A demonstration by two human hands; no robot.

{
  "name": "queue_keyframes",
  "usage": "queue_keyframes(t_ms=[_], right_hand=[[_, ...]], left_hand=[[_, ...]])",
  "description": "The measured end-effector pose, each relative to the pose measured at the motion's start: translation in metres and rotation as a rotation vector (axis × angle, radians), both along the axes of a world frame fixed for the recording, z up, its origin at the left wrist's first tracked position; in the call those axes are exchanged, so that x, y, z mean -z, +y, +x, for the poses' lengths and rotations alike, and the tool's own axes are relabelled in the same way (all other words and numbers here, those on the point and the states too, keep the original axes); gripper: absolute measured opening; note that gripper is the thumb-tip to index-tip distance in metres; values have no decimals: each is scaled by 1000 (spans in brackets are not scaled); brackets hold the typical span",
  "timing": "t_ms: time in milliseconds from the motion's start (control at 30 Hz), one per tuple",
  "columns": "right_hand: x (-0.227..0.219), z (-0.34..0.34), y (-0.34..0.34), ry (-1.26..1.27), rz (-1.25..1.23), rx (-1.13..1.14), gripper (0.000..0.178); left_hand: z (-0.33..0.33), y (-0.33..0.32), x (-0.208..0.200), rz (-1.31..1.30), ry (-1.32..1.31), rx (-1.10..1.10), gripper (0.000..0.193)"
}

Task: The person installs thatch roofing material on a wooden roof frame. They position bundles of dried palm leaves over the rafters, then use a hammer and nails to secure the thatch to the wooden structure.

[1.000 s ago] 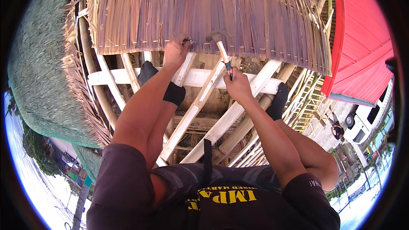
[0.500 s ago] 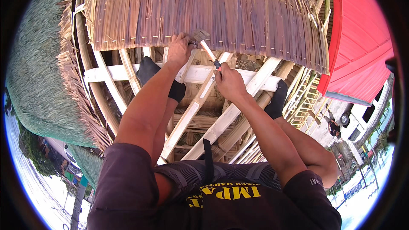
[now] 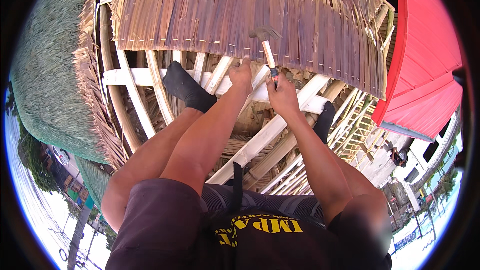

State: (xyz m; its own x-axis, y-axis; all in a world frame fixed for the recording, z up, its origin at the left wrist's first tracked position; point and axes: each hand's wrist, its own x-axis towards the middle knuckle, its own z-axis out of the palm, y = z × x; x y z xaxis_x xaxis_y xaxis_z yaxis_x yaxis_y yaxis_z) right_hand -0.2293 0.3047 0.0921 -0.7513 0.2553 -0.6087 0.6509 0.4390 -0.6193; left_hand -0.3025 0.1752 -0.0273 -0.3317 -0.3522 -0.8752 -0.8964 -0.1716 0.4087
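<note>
A brown thatch panel (image 3: pixel 200 20) of dried palm leaves spans the upper middle, its stitched lower edge lying over pale wooden rafters. My left hand (image 3: pixel 241 76) is at that edge, fingers pressed together against the leaves; whatever they pinch is too small to make out. Just to its right, my right hand (image 3: pixel 283 92) is closed round the dark grip of a claw hammer (image 3: pixel 269 54). The hammer's metal head is raised over the thatch, with its handle slanting down to my hand.
Below the thatch, a white crosswise batten (image 3: pixel 142 77) and slanted rafters (image 3: pixel 265 142) have open gaps between them. My feet in dark socks (image 3: pixel 187 90) brace on the frame. Green-netted thatch (image 3: pixel 55 70) stands left, a red metal roof (image 3: pixel 425 55) right. Ground and a white vehicle (image 3: pixel 417 162) lie far below.
My left hand has moved right along the thatch edge. The hammer has shifted right and up, away from where the left hand was. My left knee has swung outward to the left.
</note>
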Motion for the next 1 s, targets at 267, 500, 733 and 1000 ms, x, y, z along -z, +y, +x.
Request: queue_keyframes(t_ms=[267, 500, 733, 1000], right_hand=[[-27, 26, 8, 356, -99, 11, 25], [-12, -43, -1, 19, -14, -361, 25], [-11, -36, 4, 312, -58, -249, 25], [-4, -41, 6, 669, 50, -109, 22]], left_hand=[[1, 2, 31, 592, 81, -390, 15], [11, -18, 56, 811, 97, -291, 21], [9, -15, 42, 721, 62, -219, 30], [9, -18, 66, 707, 113, -196, 22]])
